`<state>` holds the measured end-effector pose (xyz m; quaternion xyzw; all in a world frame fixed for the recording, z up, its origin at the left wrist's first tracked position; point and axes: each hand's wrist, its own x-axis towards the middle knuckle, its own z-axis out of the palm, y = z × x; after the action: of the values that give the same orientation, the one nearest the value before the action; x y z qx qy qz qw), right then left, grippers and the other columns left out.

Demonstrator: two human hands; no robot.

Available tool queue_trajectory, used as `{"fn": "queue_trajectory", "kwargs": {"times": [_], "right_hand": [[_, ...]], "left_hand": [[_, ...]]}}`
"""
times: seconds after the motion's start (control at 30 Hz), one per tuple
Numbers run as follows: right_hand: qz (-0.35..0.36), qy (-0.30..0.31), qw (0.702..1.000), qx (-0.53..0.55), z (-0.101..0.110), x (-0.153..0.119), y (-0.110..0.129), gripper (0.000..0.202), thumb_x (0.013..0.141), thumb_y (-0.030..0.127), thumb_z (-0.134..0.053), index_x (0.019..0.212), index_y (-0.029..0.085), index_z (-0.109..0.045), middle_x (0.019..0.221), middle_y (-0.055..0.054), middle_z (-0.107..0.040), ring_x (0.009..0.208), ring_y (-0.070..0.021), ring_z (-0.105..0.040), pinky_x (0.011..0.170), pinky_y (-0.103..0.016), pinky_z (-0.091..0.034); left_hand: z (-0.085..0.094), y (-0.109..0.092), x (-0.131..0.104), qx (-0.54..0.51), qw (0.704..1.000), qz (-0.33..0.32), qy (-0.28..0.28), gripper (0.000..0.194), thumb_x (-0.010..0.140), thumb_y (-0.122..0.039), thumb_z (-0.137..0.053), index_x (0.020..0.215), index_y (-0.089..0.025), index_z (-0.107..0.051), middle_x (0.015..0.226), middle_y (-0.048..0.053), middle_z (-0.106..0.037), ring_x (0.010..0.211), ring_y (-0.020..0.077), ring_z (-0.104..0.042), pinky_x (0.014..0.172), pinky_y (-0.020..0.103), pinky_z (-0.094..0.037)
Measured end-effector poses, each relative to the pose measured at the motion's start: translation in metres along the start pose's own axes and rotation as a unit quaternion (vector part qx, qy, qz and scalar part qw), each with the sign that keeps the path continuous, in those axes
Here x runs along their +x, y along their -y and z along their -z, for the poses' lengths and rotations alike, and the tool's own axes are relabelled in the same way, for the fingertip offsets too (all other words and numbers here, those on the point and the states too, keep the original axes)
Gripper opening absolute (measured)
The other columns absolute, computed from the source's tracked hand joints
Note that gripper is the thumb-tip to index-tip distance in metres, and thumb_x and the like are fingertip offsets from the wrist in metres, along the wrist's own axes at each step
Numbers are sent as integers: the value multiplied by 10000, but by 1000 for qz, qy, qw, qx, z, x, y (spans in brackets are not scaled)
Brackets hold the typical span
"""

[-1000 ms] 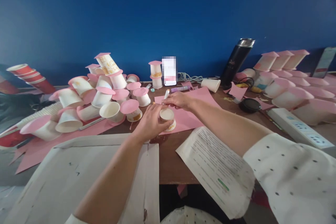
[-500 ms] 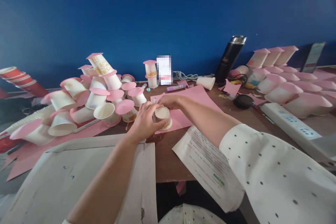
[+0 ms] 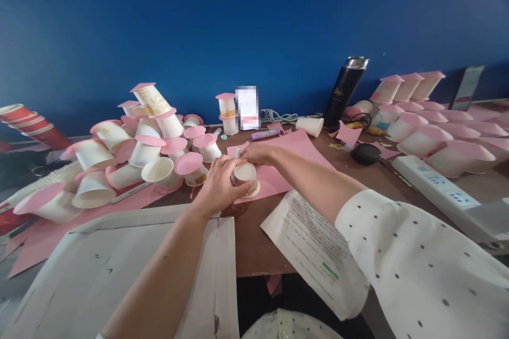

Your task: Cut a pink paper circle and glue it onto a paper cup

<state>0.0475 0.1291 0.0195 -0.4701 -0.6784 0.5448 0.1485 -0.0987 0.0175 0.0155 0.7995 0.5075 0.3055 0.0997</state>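
My left hand [image 3: 220,183] wraps around a white paper cup [image 3: 245,172], thumb on its near side. The cup stands upside down with its round base facing up, and yellow marks show near its lower rim. Right behind the cup is my right hand [image 3: 256,154], fingers curled in and mostly hidden. A short pale stick-like end [image 3: 237,152] shows beside its fingertips; I cannot make out what it belongs to. Under the cup and right hand lies a pink paper sheet [image 3: 300,156].
Cups with pink paper discs [image 3: 189,163] are heaped at left, and more pink-topped cups [image 3: 423,140] stand at right. Behind are a phone [image 3: 248,108], a purple marker [image 3: 265,134], a lying cup [image 3: 309,126] and a black flask [image 3: 345,92]. A power strip [image 3: 437,183] lies right; a white box [image 3: 131,254], near left.
The view has shifted very slightly. Both hands stay at the cup, with the right fingers moved only a little.
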Motion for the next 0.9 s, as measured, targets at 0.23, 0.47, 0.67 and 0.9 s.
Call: {"fn": "queue_trajectory", "kwargs": {"times": [0.23,0.47,0.67,0.9], "right_hand": [[27,-1,999,-27,17,-6,-7,339,611,341,-764,523,174,-483,444,63,-401,426,-64,-333,398,-216,-242],[28,-65,997,-29,32,-27,-14,299,611,376,-778,572,162,-572,481,34,-462,443,-74,-366,408,-219,-253],[14,-103,994,-28,45,-43,-30,266,604,384,-785,626,159,-644,517,19,-525,464,-80,-398,434,-221,-303],[11,-99,995,8,44,-66,-40,283,611,402,-784,673,147,-678,602,-10,-595,510,-86,-424,473,-227,-342]], "left_hand": [[2,-2,-1,1,1000,2,3,487,748,-451,-634,1171,-218,-566,1155,79,-546,1146,276,-479,1007,448,-383],[1,0,0,-6,1000,-20,-6,467,750,-441,-647,1163,-240,-569,1133,71,-567,1123,273,-498,987,437,-397],[1,1,-1,-3,1000,-22,-9,444,756,-471,-640,1129,-238,-576,1143,71,-553,1125,265,-483,995,433,-384],[-1,3,-1,-1,1000,-23,-10,455,759,-463,-643,1138,-227,-558,1139,79,-540,1116,258,-486,979,416,-393]]}}
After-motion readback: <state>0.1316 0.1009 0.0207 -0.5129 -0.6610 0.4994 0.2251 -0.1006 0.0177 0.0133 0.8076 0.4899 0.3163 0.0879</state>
